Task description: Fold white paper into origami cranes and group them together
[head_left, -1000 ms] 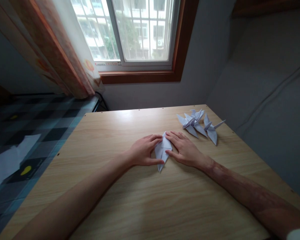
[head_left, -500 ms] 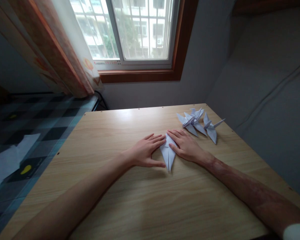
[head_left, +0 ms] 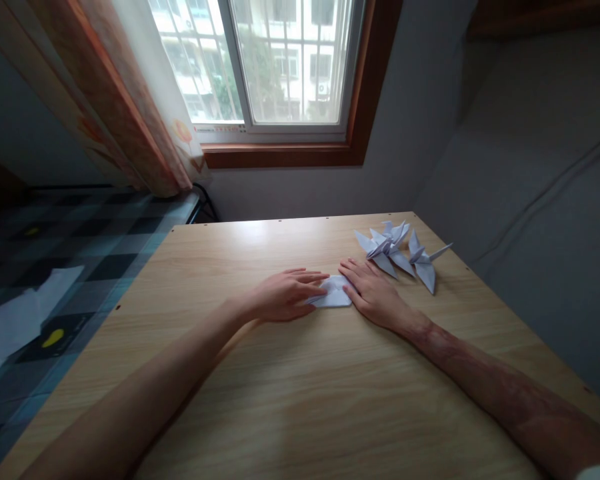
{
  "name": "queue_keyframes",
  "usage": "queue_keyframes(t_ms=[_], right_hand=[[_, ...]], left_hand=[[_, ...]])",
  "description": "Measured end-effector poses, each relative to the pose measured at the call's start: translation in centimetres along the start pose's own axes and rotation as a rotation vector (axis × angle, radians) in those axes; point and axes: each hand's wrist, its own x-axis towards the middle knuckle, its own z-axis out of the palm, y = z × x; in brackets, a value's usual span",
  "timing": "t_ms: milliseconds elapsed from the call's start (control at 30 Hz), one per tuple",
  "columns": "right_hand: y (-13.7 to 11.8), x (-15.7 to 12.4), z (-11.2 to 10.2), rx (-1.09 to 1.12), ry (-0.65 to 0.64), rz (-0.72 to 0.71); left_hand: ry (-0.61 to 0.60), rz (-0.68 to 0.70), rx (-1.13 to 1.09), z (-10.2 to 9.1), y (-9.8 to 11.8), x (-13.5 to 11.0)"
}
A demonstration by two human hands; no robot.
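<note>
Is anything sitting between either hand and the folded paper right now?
Nothing visible does. The left hand and right hand both rest directly on the folded paper on the table; the paper cranes lie apart, beyond the right hand.

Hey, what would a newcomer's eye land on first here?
The left hand and right hand meet mid-table, pressing flat on a small folded white paper. Just beyond the right hand, a cluster of cranes sits near the far right edge of the table, below a bright window.
</note>
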Motion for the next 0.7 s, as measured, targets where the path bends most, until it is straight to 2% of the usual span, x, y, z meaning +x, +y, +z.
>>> queue_keyframes(t_ms=[133, 267, 367, 500, 700], right_hand=[[0.3, 0.1, 0.3, 0.049, -0.105, -0.004], [0.6, 0.0, 0.8, 0.019, -0.113, 0.004], [0.8, -0.2, 1.2, -0.011, -0.098, 0.031], [0.9, -0.2, 1.5, -0.019, -0.088, 0.043], [0.8, -0.2, 1.4, 0.003, -0.096, 0.034]], left_hand=[[0.085, -0.021, 0.027, 0.4, -0.6, 0.2], [0.174, -0.042, 0.118, 2.1, -0.9, 0.3], [0.155, -0.025, 0.180, 2.9, -0.7, 0.3], [0.069, 0.027, 0.253, 3.1, 0.4, 0.4], [-0.058, -0.049, 0.214, 3.6, 2.5, 0.7]])
